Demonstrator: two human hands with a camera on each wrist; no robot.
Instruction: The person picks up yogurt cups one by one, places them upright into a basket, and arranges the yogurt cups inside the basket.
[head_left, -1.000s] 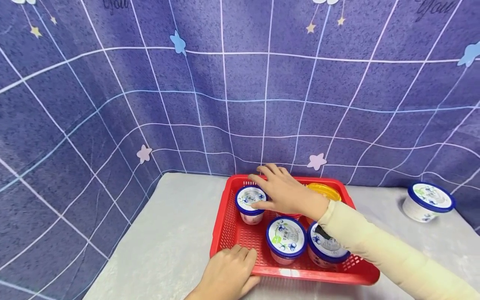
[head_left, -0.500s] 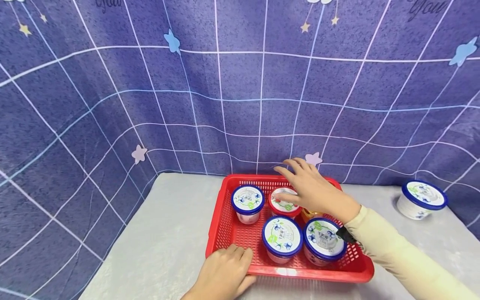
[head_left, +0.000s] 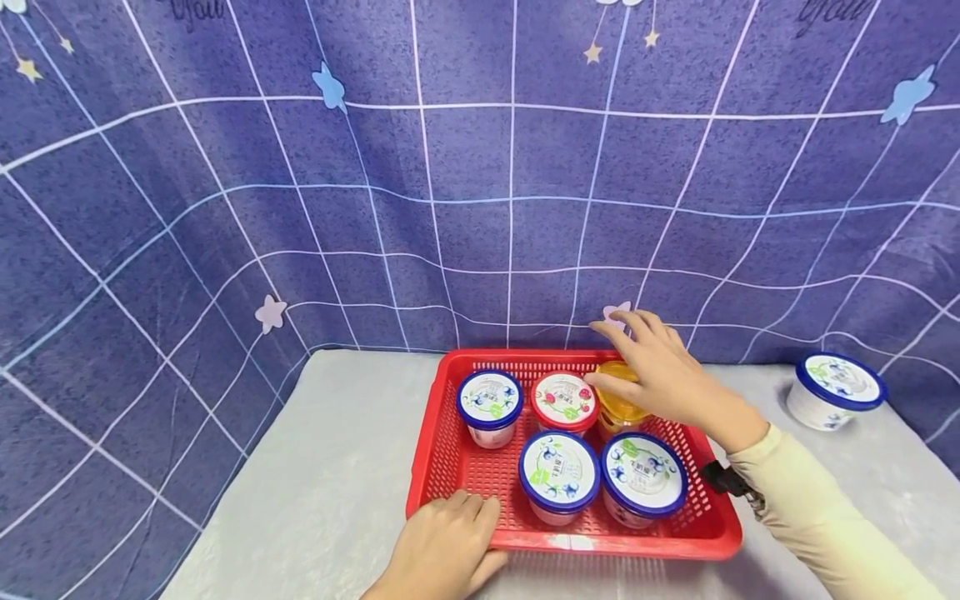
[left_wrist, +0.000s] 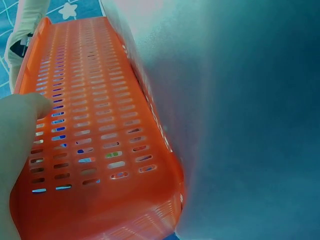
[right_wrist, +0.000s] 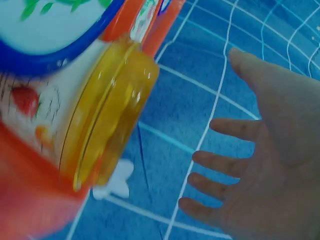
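Note:
A red plastic basket (head_left: 577, 543) stands on the table with several lidded cups in it. My left hand (head_left: 447, 537) grips its front rim near the left corner, fingers over the edge and thumb (left_wrist: 41, 106) against the outer wall. Above the back right of the basket hovers my right hand (head_left: 663, 371), fingers spread and holding nothing. Beneath it is a cup with a yellow lid (head_left: 621, 400), partly covered. Beside that sits a red-lidded cup (head_left: 564, 398). Blue-rimmed cups stand at back left (head_left: 490, 400), front middle (head_left: 559, 472) and front right (head_left: 645, 475).
Another blue-rimmed white cup (head_left: 836, 390) stands on the table at the far right, outside the basket. A blue-purple curtain (head_left: 480, 167) with a grid pattern hangs behind and to the left. The table (head_left: 300, 483) has a pale grey cover.
My right hand has moved right, from over the back left cup to over the yellow-lidded one, uncovering the red-lidded cup. The left hand keeps its grip on the basket rim.

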